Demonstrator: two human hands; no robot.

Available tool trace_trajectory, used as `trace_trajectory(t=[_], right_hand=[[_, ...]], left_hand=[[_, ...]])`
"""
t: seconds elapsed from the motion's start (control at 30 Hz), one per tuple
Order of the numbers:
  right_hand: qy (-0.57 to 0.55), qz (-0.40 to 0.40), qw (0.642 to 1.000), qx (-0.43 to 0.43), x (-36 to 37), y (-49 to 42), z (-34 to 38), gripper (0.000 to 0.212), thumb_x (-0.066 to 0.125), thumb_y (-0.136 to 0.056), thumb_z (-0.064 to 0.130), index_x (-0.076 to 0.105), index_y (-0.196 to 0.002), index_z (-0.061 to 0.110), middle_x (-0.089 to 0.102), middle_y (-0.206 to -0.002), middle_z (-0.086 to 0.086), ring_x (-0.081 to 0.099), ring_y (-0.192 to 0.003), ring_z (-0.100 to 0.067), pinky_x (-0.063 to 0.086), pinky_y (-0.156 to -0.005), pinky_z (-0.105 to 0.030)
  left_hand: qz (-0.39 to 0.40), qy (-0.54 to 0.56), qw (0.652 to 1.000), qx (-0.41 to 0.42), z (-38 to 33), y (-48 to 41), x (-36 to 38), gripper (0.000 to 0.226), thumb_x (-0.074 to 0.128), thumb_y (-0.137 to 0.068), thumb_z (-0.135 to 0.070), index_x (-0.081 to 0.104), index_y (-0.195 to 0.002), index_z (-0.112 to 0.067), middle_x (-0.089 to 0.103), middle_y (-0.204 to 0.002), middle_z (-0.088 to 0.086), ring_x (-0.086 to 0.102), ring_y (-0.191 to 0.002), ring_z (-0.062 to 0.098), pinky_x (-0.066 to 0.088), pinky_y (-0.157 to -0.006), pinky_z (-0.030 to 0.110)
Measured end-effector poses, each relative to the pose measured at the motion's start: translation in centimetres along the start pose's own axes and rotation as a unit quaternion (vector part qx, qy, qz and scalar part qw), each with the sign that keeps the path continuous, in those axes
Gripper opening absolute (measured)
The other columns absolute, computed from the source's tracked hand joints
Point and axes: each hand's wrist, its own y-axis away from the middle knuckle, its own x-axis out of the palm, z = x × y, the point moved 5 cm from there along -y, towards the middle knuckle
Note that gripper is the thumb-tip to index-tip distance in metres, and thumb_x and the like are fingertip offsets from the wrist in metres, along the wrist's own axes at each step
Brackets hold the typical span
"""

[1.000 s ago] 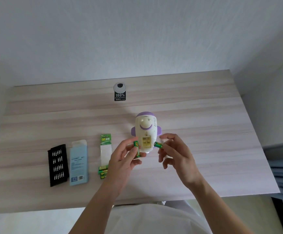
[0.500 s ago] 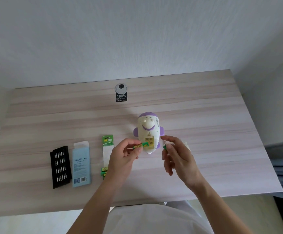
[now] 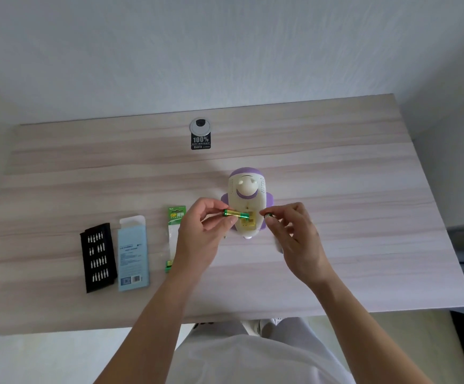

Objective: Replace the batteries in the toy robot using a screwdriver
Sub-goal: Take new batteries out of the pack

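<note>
Wood-grain surface: pale tabletop (image 3: pixel 336 217) carrying every item listed here.
Toy robot: white and purple toy robot (image 3: pixel 246 202) lying on its front between the two hands, head pointing away from the person; open battery bay (image 3: pixel 246 220) faces up, yellowish inside.
Left hand: left hand (image 3: pixel 200 239) pinched shut, thumb and fingers closed on a green-and-gold battery (image 3: pixel 236 213); that battery lies crosswise, its far end over the open bay.
Right hand: right hand (image 3: pixel 298 239) just right of the toy, thumb and forefinger pinched on a second battery (image 3: pixel 268 215), seen end-on; other fingers loosely curled.
Battery pack: green card pack (image 3: pixel 176 225) just left of the left hand, lower part hidden behind that hand; green cells show at its near end.
Blue box: light blue carton (image 3: pixel 133 253) further left of the left hand, flap open at the far end.
Bit tray: black tray (image 3: pixel 97 257) of screwdriver bits, leftmost item, beside the blue carton.
Cable port: round grey grommet (image 3: pixel 200 126) at the far edge beyond the hands, black "100%" sticker (image 3: pixel 200 141) touching its near side.
</note>
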Motion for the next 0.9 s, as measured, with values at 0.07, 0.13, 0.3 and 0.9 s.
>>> trace_trajectory(t=[0.07,0.13,0.3,0.9], right_hand=[[0.010,-0.013,1.000,-0.003,0.0,-0.3,0.2,0.023,0.066,-0.095,0.015,0.066,-0.096,0.037,0.061,-0.097,-0.001,0.058,-0.079,-0.012,0.043,-0.066,-0.013],[0.009,-0.038,0.999,-0.003,-0.1,-0.6,0.4,0.019,0.069,-0.092,0.014,0.066,-0.096,0.032,0.066,-0.097,-0.002,0.062,-0.081,-0.010,0.044,-0.066,-0.012],[0.002,-0.066,0.998,-0.007,-0.4,-0.8,0.2,0.015,0.075,-0.087,0.012,0.070,-0.100,0.015,0.072,-0.092,0.009,0.069,-0.086,-0.007,0.052,-0.070,-0.016],[0.043,-0.134,0.987,-0.080,0.6,0.1,-1.6,0.021,0.073,-0.085,0.013,0.077,-0.106,0.013,0.077,-0.089,0.000,0.073,-0.073,-0.014,0.059,-0.059,-0.036]], left_hand=[[0.001,0.003,1.000,0.016,0.1,-0.4,0.1,0.023,0.072,-0.085,0.007,0.065,-0.093,-0.014,0.072,-0.095,0.005,0.072,-0.088,0.010,0.059,-0.084,0.031],[0.004,0.011,0.999,0.039,0.2,-0.5,0.2,0.020,0.073,-0.084,-0.002,0.070,-0.095,-0.018,0.073,-0.095,0.001,0.071,-0.092,0.016,0.059,-0.089,0.042],[0.005,-0.008,0.996,0.093,0.4,-0.5,0.8,0.030,0.071,-0.086,0.006,0.068,-0.098,-0.022,0.073,-0.095,-0.003,0.071,-0.088,0.009,0.055,-0.083,0.023],[0.020,-0.073,0.982,0.174,2.3,0.0,1.6,0.021,0.064,-0.094,-0.005,0.066,-0.108,-0.021,0.072,-0.106,-0.007,0.073,-0.099,0.016,0.062,-0.081,0.037]])
